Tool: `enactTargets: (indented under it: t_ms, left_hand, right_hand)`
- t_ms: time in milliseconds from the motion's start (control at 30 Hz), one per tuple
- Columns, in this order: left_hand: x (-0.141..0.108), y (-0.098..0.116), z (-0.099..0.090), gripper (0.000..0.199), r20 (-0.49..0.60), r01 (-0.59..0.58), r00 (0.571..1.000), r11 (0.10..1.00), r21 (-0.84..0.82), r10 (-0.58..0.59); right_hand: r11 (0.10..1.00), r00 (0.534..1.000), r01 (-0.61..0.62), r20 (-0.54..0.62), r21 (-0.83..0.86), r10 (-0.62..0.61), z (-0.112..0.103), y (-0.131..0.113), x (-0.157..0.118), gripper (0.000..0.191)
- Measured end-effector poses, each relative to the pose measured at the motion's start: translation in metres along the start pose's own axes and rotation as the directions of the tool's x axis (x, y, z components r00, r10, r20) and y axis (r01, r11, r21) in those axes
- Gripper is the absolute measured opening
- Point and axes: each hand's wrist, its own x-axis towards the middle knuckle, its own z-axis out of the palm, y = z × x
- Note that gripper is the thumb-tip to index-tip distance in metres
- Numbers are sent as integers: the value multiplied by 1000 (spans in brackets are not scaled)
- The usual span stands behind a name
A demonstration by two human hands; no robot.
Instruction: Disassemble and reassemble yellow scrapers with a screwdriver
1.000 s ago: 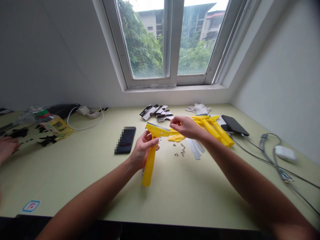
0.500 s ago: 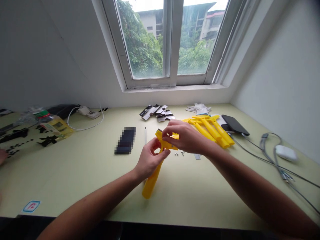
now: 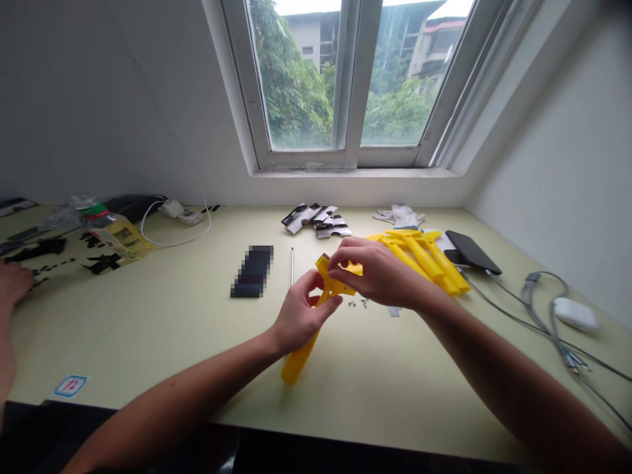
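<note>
A yellow plastic scraper with a wide head hangs tilted over the table, its handle end pointing down toward me. My left hand is closed around its neck, just below the head. My right hand is closed in a pinch against the head; what lies between thumb and fingertips is hidden. Small screws lie on the table just beyond my hands, beside a flat grey blade. A screwdriver with a silver shaft points away from me, partly hidden behind my left hand.
More yellow scrapers are piled at right, near a dark phone, cables and a white case. A pixelated dark device, printed cards and gloves lie farther back. Another person's hand is among black parts at left.
The view has shifted slightly, and the other person's hand and arm now show more at the left. My hands keep nearly the same hold on the yellow scraper.
</note>
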Motion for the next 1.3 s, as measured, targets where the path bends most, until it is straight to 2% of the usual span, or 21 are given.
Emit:
enactTargets:
  t_ms: [467, 600, 667, 833, 1000, 1133, 1200, 1300]
  left_hand:
    - [0, -2, 1, 30, -59, 21, 998, 998, -55, -25]
    - [-2, 0, 0, 28, -59, 8, 998, 999, -32, -10]
    - [-2, 0, 0, 27, -51, 6, 999, 1000, -11, -6]
    - [-1, 2, 0, 24, -27, 21, 999, 999, -49, -23]
    - [2, 2, 0, 35, 8, 170, 985, 965, -201, -172]
    - [4, 0, -2, 39, 36, 181, 983, 951, -249, -178]
    - [6, -2, -4, 38, 30, 199, 980, 943, -266, -198]
    - [10, -6, -8, 37, 8, 247, 967, 928, -278, -255]
  right_hand:
    - [997, 998, -9, -69, -82, 4, 9, 2, 2, 12]
    - [994, 992, -38, -123, -99, 26, 10, 1, 2, 9]
    - [994, 989, -65, -137, -85, 53, 9, 0, 1, 15]
    - [991, 991, -114, -57, 64, 117, 9, 2, 2, 27]
    - [969, 986, -166, -5, 184, 170, 13, 3, 4, 22]
    - [951, 980, -198, 32, 236, 196, 9, 6, 5, 19]
    - [953, 975, -222, 66, 205, 212, 2, 15, 5, 15]
    - [959, 943, -274, 173, -76, 283, -7, 39, 2, 17]
